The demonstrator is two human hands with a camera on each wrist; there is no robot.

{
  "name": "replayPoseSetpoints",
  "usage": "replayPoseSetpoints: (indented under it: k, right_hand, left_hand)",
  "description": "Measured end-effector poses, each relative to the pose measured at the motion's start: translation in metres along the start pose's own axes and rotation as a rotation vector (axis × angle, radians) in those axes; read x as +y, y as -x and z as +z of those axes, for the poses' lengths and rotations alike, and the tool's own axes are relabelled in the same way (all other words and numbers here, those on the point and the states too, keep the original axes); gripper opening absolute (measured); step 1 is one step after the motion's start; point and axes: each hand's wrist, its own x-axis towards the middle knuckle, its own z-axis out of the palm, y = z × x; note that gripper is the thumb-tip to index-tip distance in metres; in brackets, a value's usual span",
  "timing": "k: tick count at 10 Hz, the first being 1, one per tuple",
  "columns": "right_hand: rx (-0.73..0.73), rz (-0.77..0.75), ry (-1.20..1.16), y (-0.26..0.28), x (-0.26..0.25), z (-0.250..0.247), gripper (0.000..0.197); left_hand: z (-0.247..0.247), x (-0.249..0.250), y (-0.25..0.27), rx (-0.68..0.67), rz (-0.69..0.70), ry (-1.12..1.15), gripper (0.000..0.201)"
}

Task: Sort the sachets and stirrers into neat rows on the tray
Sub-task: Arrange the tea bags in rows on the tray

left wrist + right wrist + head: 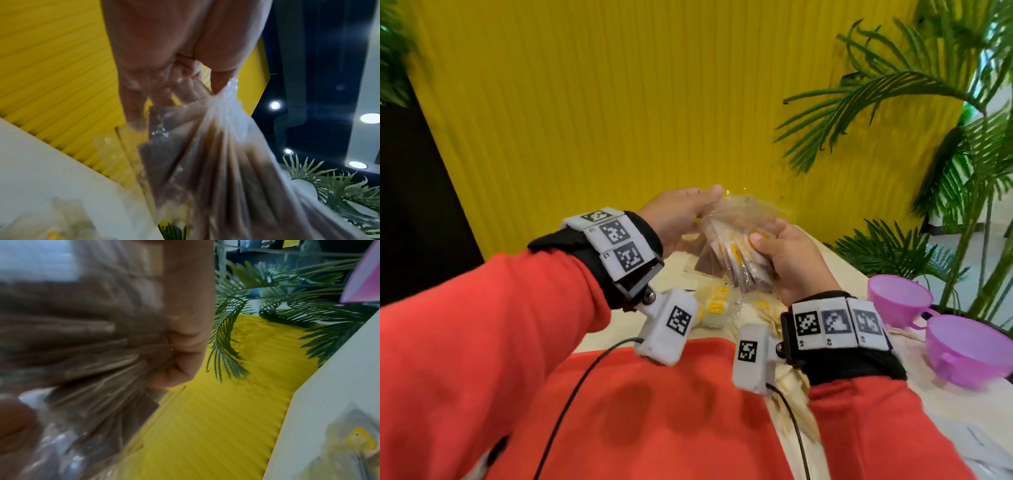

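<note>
Both hands are raised above the tabletop (945, 404), working a clear bag (743, 219) that contains a fanned stack of sachets (743, 263). The left hand (678, 216) pinches the gathered upper plastic between thumb and fingers; the left wrist view confirms fingers curled into the film. The right hand (787, 257) clasps the stack through the bag from the right, thumb pressed on the top sachet, fingers wrapped beneath. Neither grip is loose. Principal risk, in my judgement: the film is thin and slippery, so if the mouth gives way suddenly under the left hand's pull, sachets could spill in a heap across the tabletop or over its edge. A second risk: the right thumb holds only the top of a fanned stack, so lower sachets may slide out unevenly. Further packs with yellow labels (717, 305) lie on the tabletop below the hands, with what appear to be pale stirrers (767, 317) just right of them, partly hidden by the wrists. Two purple cups (928, 318) stand at the right and could be knocked by a wide elbow movement. No tray can be identified, and no sorted row is visible.
</note>
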Motion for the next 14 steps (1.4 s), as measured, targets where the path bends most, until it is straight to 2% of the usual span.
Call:
replayPoseSetpoints:
  k: [1, 2, 3, 4, 5, 6, 7, 8, 9, 10, 11, 12, 13, 14]
  right_hand:
    - [0.034, 0.017, 0.031, 0.006, 0.003, 0.023, 0.031]
    - [0.079, 0.075, 0.12, 0.016, 0.021, 0.047, 0.033]
    - [0.111, 0.242, 0.18, 0.033, 0.045, 0.066, 0.03]
    - [0.084, 0.342, 0.28, 0.052, 0.06, 0.08, 0.032]
    - [0.004, 0.409, 0.369, 0.064, 0.07, 0.087, 0.033]
    - [-0.043, 0.503, 0.382, 0.072, 0.072, 0.089, 0.031]
    - [-0.088, 0.558, 0.407, 0.081, 0.074, 0.092, 0.029]
    - [-0.115, 0.595, 0.408, 0.087, 0.079, 0.096, 0.032]
    - [-0.128, 0.602, 0.396, 0.097, 0.081, 0.1, 0.041]
    - [-0.185, 0.625, 0.503, 0.099, 0.078, 0.101, 0.043]
    - [-0.236, 0.648, 0.558, 0.101, 0.074, 0.101, 0.037]
    - [-0.248, 0.663, 0.628, 0.102, 0.071, 0.099, 0.025]
    - [-0.375, 0.64, 0.767, 0.103, 0.071, 0.101, 0.022]
    - [-0.437, 0.614, 0.902, 0.105, 0.069, 0.103, 0.031]
  left_hand:
    - [-0.011, -0.006, 0.022, 0.032, -0.055, -0.003, 0.048]
    - [-0.018, -0.027, 0.048, 0.031, -0.091, -0.029, 0.036]
    - [-0.027, -0.06, 0.069, 0.063, -0.234, -0.077, 0.074]
    - [-0.034, -0.08, 0.087, 0.018, -0.43, -0.016, 0.073]
    - [-0.039, -0.097, 0.102, 0.048, -0.498, 0.034, 0.055]
    - [-0.041, -0.112, 0.111, 0.103, -0.454, 0.017, 0.077]
    - [-0.045, -0.13, 0.111, 0.147, -0.416, -0.022, 0.086]
    - [-0.051, -0.163, 0.09, 0.101, -0.322, -0.127, 0.097]
    - [-0.052, -0.161, 0.097, 0.062, -0.273, -0.176, 0.097]
    - [-0.049, -0.147, 0.114, 0.102, -0.34, -0.171, 0.111]
    - [-0.048, -0.14, 0.121, 0.109, -0.376, -0.087, 0.108]
    - [-0.048, -0.143, 0.12, 0.094, -0.389, -0.095, 0.09]
    - [-0.048, -0.145, 0.121, 0.055, -0.335, -0.12, 0.051]
    - [-0.051, -0.15, 0.117, 0.047, -0.292, -0.153, 0.033]
